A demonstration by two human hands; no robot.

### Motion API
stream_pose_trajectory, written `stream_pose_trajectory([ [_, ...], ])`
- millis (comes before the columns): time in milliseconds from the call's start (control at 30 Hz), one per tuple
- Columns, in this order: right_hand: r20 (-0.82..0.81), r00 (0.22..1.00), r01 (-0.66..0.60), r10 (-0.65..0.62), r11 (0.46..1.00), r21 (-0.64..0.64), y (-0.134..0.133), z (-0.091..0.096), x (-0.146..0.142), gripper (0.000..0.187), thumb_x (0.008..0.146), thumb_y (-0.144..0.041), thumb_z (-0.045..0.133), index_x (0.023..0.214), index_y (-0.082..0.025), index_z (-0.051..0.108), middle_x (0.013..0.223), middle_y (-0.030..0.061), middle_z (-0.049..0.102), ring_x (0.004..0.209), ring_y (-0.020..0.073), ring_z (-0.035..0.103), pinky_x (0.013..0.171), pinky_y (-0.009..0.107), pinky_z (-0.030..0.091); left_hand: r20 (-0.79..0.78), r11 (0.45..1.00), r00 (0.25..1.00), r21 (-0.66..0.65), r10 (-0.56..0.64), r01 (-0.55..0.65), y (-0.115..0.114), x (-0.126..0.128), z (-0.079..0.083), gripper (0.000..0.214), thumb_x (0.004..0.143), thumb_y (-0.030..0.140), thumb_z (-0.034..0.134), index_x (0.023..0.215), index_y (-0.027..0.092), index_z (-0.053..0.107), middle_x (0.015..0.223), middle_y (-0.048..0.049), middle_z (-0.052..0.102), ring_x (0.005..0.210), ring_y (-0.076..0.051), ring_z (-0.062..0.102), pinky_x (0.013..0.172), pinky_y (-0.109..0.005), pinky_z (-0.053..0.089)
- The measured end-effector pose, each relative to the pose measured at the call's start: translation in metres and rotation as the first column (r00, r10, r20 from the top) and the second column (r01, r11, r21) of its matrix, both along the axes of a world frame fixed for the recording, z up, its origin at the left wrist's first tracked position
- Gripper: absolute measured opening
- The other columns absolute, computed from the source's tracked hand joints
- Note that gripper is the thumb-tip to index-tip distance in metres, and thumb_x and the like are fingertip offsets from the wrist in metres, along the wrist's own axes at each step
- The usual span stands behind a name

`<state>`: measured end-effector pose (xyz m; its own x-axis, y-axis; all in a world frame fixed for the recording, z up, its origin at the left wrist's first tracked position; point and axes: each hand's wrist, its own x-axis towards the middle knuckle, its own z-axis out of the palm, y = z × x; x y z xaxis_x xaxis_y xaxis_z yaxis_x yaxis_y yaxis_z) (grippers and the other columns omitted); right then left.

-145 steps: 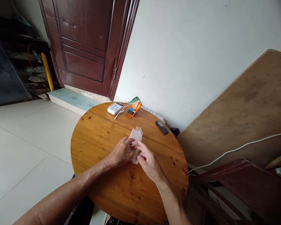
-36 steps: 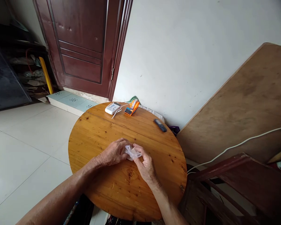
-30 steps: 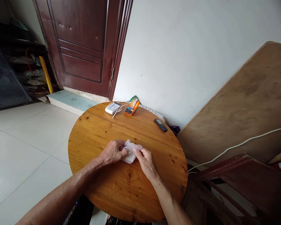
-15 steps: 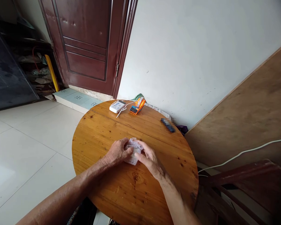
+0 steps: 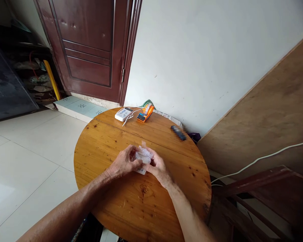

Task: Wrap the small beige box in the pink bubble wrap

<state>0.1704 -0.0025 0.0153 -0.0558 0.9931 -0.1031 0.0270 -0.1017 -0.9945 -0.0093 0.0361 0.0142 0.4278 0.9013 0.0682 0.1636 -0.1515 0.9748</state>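
Observation:
Between my hands, over the middle of the round wooden table (image 5: 101, 148), is a small packet in clear, crinkled plastic (image 5: 143, 156). What lies inside the plastic is too small to make out. My left hand (image 5: 126, 161) grips its left side, thumb on top. My right hand (image 5: 158, 168) closes on its right side, with the thumb across the near part and the fingers behind. A pale flap of the plastic sticks up at the far end.
Toward the back of the table stand a white box-shaped device (image 5: 123, 114) with a white cable and an orange tape dispenser (image 5: 145, 113). A dark, blurred-out long object (image 5: 178, 132) lies at the back right. Behind are a white wall (image 5: 192, 60) and a brown door (image 5: 88, 50).
The view has shifted slightly. Both thumbs have moved on the plastic packet, the right one further across it, and the flap at the far end now stands up more.

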Motion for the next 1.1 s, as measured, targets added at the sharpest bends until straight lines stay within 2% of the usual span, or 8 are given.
stream_pose_trajectory([
  [133, 0.024, 0.997, -0.071, 0.071, 0.997, 0.010, 0.000, 0.003, 0.005, 0.086, 0.065, -0.041, 0.084, 0.138, -0.022, 0.044, 0.133, 0.0115, 0.060, 0.121, 0.0290, 0.057, 0.105, 0.046, 0.042, -0.019, 0.999, 0.999, -0.021, -0.041, 0.041, 0.002, -0.002, 0.002, 0.037, 0.072, 0.030, 0.065, 0.106, 0.015, 0.061, 0.081, -0.0010, 0.062, 0.071, -0.015, 0.054, 0.063, -0.025, 0.042],
  [233, -0.038, 0.993, -0.114, 0.115, 0.993, 0.019, -0.001, 0.003, 0.010, 0.076, 0.073, -0.046, 0.078, 0.138, -0.023, 0.045, 0.135, 0.0103, 0.060, 0.124, 0.0274, 0.055, 0.107, 0.045, 0.039, -0.032, 0.997, 0.997, -0.040, -0.073, 0.072, 0.004, -0.004, 0.002, 0.040, 0.072, 0.032, 0.066, 0.108, 0.014, 0.062, 0.081, -0.0011, 0.062, 0.072, -0.015, 0.054, 0.064, -0.025, 0.043],
  [367, -0.027, 1.000, 0.002, -0.001, 0.999, 0.038, 0.001, 0.001, 0.014, 0.055, 0.082, -0.050, 0.067, 0.128, -0.022, 0.057, 0.124, 0.0082, 0.068, 0.120, 0.0267, 0.057, 0.108, 0.044, 0.038, -0.050, 0.993, 0.994, -0.065, -0.097, 0.094, 0.005, -0.005, 0.000, 0.041, 0.070, 0.028, 0.066, 0.108, 0.013, 0.061, 0.086, -0.0018, 0.064, 0.076, -0.016, 0.056, 0.069, -0.026, 0.045],
  [467, 0.035, 0.999, 0.033, -0.036, 0.996, 0.084, 0.004, 0.001, 0.012, 0.044, 0.085, -0.050, 0.062, 0.118, -0.021, 0.065, 0.116, 0.0069, 0.070, 0.112, 0.0264, 0.061, 0.103, 0.042, 0.042, -0.057, 0.993, 0.993, -0.067, -0.105, 0.101, 0.005, -0.006, -0.001, 0.041, 0.071, 0.028, 0.065, 0.110, 0.014, 0.062, 0.088, -0.0020, 0.065, 0.078, -0.017, 0.057, 0.069, -0.026, 0.046],
  [633, 0.067, 0.997, 0.034, -0.042, 0.993, 0.113, 0.007, 0.006, 0.006, 0.042, 0.083, -0.050, 0.065, 0.112, -0.020, 0.068, 0.111, 0.0064, 0.073, 0.108, 0.0266, 0.063, 0.099, 0.041, 0.046, -0.044, 0.988, 0.990, -0.074, -0.136, 0.133, 0.006, -0.006, -0.005, 0.043, 0.073, 0.028, 0.065, 0.114, 0.016, 0.063, 0.086, -0.0011, 0.065, 0.077, -0.016, 0.058, 0.068, -0.026, 0.047],
  [767, 0.047, 0.997, 0.055, -0.058, 0.996, 0.070, 0.009, 0.009, 0.004, 0.041, 0.078, -0.049, 0.070, 0.106, -0.020, 0.068, 0.104, 0.0065, 0.075, 0.099, 0.0262, 0.066, 0.091, 0.040, 0.050, -0.028, 0.987, 0.989, -0.075, -0.146, 0.143, 0.006, -0.006, -0.007, 0.044, 0.072, 0.028, 0.066, 0.114, 0.016, 0.063, 0.086, -0.0008, 0.064, 0.076, -0.016, 0.058, 0.068, -0.025, 0.047],
  [900, 0.039, 0.999, -0.003, 0.003, 1.000, 0.003, 0.015, 0.013, 0.006, 0.041, 0.072, -0.045, 0.075, 0.103, -0.019, 0.069, 0.102, 0.0071, 0.075, 0.095, 0.0257, 0.067, 0.087, 0.039, 0.051, -0.021, 0.985, 0.988, -0.078, -0.154, 0.152, 0.006, -0.007, -0.006, 0.043, 0.072, 0.026, 0.066, 0.113, 0.015, 0.063, 0.086, -0.0010, 0.064, 0.075, -0.015, 0.057, 0.066, -0.025, 0.046],
  [1100, 0.059, 0.994, -0.086, 0.088, 0.996, -0.027, 0.023, 0.015, 0.013, 0.037, 0.069, -0.043, 0.077, 0.095, -0.019, 0.070, 0.099, 0.0062, 0.075, 0.093, 0.0237, 0.066, 0.084, 0.037, 0.050, -0.022, 0.978, 0.982, -0.097, -0.189, 0.186, 0.006, -0.008, -0.001, 0.043, 0.070, 0.025, 0.066, 0.111, 0.014, 0.062, 0.084, -0.0010, 0.062, 0.073, -0.015, 0.056, 0.065, -0.024, 0.046],
])
